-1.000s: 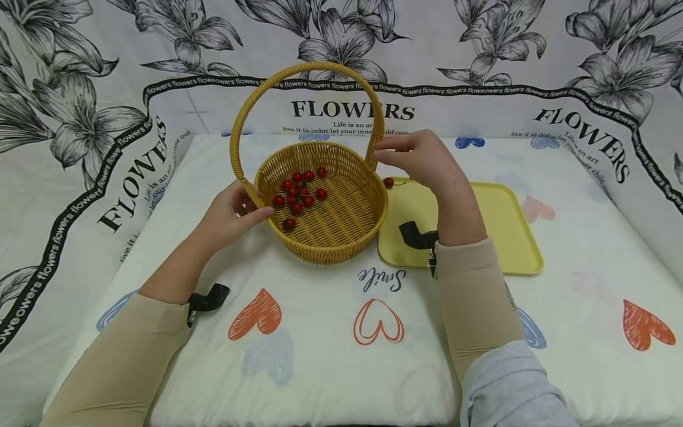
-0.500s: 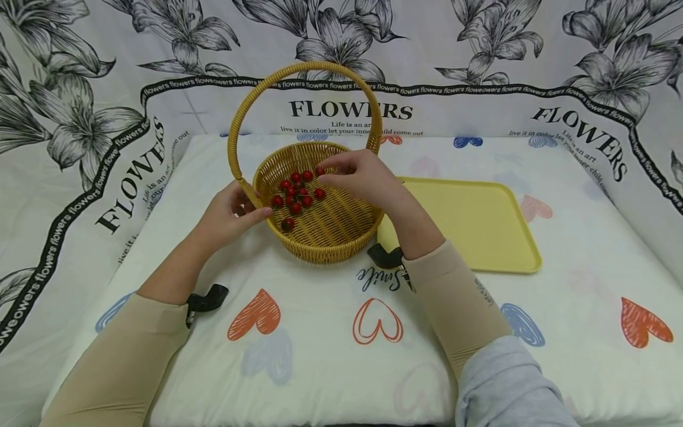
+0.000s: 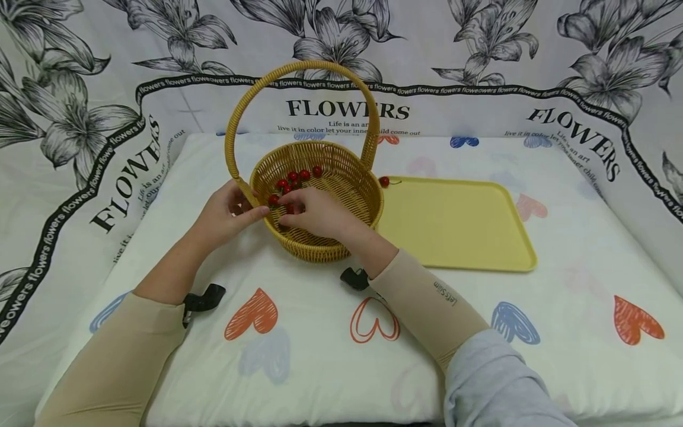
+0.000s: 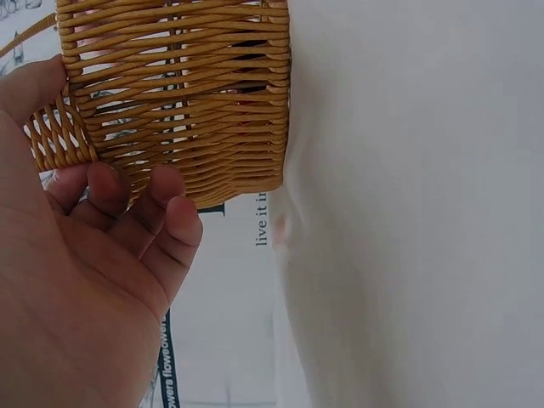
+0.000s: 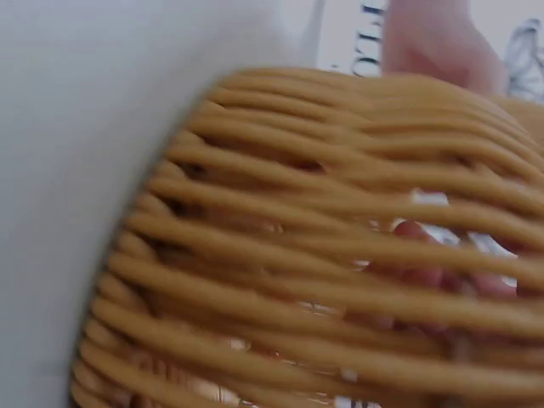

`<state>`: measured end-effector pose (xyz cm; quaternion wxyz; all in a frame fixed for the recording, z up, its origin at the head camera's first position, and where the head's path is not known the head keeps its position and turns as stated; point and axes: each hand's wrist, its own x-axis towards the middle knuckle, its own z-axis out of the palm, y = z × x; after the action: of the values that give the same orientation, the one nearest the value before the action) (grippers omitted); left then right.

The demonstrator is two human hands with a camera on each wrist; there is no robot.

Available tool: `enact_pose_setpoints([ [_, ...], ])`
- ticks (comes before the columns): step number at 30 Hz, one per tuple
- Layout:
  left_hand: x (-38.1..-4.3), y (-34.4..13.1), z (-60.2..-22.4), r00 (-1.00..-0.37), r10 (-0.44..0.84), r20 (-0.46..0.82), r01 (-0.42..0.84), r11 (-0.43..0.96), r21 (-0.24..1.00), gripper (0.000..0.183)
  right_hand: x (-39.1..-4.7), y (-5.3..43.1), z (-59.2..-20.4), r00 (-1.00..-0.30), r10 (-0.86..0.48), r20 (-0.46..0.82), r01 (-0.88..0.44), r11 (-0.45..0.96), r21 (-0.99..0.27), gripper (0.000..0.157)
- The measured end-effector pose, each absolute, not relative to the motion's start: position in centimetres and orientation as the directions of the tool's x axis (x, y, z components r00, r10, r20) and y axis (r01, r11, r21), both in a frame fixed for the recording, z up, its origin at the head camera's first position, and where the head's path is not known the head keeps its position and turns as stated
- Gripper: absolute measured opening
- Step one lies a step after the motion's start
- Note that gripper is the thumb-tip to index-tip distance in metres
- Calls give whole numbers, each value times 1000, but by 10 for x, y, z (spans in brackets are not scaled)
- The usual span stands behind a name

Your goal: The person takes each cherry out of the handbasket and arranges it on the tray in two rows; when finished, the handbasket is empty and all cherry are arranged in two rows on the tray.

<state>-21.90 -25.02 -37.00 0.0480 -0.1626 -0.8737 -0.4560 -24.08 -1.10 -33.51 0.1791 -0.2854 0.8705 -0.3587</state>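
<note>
A round yellow wicker basket (image 3: 341, 252) with a tall arched handle (image 3: 315, 65) stands on the bedspread. My left hand (image 3: 224, 216) grips it at the left rim, by the foot of the handle; in the left wrist view, fingers (image 4: 170, 229) curl against the woven side. Several red cherries (image 3: 304, 174) lie in the left part of the basket. My right hand (image 3: 322, 216) reaches inside over them, thumb and forefinger apart, with a cherry (image 3: 291, 208) showing between. The right wrist view is blurred and mostly filled by the basket's weave.
A yellow tray (image 3: 459, 225) lies right of the basket, close to its side. One stemmed cherry (image 3: 384, 181) sits at the tray's upper left corner. Patterned cloth (image 3: 480, 112) rises behind the bedspread (image 3: 331, 379).
My right hand has moved left and down, from beside the handle's right foot, across the basket, to the cherries inside. My left hand keeps its grip on the basket.
</note>
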Motion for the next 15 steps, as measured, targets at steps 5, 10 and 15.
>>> enact_pose_setpoints([
  [5, -219, -250, -371, -943, 238, 233, 327, 534, 779, 35, -239, -19, -343, -686, -700, -199, -493, 648, -581, 52],
  [10, -218, -250, -372, -947, 225, 231, 319, 539, 780, 32, -239, -23, -348, -639, -735, -228, -585, 656, -477, 51],
  [15, -220, -250, -373, -944, 225, 240, 325, 524, 787, 32, -240, -24, -349, -688, -704, -178, -580, 680, -449, 43],
])
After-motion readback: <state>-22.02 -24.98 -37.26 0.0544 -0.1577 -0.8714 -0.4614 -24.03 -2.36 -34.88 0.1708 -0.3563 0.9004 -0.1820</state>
